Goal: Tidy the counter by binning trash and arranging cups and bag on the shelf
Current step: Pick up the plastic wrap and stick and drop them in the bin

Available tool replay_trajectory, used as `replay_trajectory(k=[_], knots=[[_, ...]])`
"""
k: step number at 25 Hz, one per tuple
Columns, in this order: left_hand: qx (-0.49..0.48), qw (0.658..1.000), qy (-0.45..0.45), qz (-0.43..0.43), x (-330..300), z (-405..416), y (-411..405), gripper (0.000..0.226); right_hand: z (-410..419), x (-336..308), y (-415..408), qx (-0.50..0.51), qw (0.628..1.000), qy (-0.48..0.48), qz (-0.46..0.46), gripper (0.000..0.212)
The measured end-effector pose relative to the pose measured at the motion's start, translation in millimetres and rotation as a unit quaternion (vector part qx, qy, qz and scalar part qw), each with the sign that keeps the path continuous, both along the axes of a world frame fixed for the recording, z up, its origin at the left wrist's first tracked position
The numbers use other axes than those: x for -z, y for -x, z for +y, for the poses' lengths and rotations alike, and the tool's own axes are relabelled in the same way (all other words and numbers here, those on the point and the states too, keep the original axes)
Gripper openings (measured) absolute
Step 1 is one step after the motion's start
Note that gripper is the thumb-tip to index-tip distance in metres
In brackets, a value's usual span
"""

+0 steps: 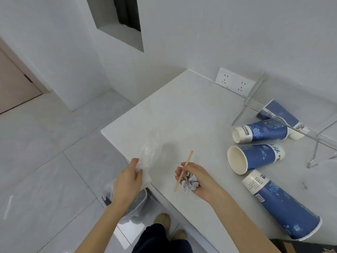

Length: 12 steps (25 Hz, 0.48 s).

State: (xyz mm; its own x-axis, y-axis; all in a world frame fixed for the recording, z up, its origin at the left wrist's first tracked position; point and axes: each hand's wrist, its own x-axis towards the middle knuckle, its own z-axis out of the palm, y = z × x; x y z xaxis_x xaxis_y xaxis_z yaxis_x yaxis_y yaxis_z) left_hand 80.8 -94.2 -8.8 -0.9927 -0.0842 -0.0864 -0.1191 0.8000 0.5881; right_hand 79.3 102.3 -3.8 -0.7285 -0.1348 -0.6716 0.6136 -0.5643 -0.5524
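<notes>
My left hand (127, 181) grips a clear plastic bag (148, 152) at the counter's left edge. My right hand (196, 177) holds a wooden stir stick (184, 170) together with a crumpled paper ball (190, 182) above the white counter (182, 115). Several blue-and-white paper cups lie on their sides at the right: one (262, 131) under the clear acrylic shelf (291, 125), one (255, 157) with its mouth facing me, one (280, 203) nearest me, and another (280, 111) behind the shelf's edge.
A bin with a plastic liner (138, 201) stands on the floor below the counter's left edge, partly hidden by my left arm. A wall socket (234, 82) sits at the back of the counter. My feet show on the tiled floor.
</notes>
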Motion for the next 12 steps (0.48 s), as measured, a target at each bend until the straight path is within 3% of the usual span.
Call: replay_trajectory(k=[12], knots=[[-0.183,0.978,-0.072,-0.068,18,-108,-33,0.022,-127,19,22,-0.2,0.978,-0.049,0.021,0.015]])
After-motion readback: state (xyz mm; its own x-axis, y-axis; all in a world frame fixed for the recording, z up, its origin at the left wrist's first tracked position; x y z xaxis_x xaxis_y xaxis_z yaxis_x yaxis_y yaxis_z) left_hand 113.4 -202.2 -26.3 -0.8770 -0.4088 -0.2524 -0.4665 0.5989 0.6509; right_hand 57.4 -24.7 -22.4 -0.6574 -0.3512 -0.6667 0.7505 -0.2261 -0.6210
